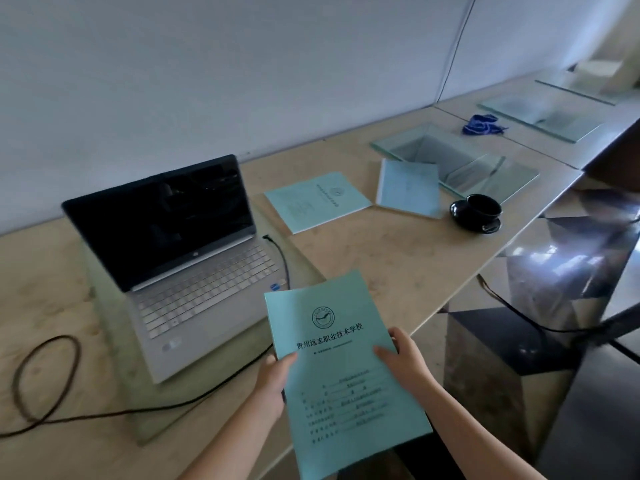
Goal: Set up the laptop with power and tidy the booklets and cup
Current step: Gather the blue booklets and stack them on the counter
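A teal booklet [341, 372] with a round emblem and printed text is held above the desk's front edge, my left hand [275, 386] gripping its left side and my right hand [405, 355] its right side. The silver laptop [194, 271] stands open to the left, screen dark, on a glass pane. A black power cable [280, 258] lies by its right side, its plug beside the laptop's edge. Two more teal booklets [317, 200] [410, 187] lie flat farther back. A black cup on a black saucer [479, 211] sits right of them.
The black cable loops over the beige desk [398, 265] at the left [45, 375]. Glass panes [460, 161] [540, 116] lie along the back right with a blue cloth [481, 124] between them. The desk edge drops at the right to a glossy dark floor [554, 306].
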The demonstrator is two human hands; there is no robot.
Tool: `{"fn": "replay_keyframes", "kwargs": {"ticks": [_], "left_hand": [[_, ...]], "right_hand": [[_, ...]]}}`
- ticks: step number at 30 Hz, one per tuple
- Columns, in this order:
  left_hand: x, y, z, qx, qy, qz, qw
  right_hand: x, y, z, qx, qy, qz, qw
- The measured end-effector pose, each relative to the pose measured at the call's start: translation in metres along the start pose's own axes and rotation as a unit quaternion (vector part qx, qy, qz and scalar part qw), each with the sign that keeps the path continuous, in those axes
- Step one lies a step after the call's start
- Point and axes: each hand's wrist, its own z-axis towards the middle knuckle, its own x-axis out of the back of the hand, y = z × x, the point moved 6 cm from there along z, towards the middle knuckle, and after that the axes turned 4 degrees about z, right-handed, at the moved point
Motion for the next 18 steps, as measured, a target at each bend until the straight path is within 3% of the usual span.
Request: {"fn": "replay_keyframes", "kwargs": {"ticks": [5,18], "left_hand": [[-0.077,0.021,0.032,0.000,0.001,0.019,1.000],[-0.174,0.089,0.081,0.014,-0.129,-0.070,0.989]], "right_hand": [[0.055,-0.014,0.070,0.023,0.004,-0.054,0.998],[0.104,-0.056,0.213,0.034,0.026,-0.099,0.994]]}}
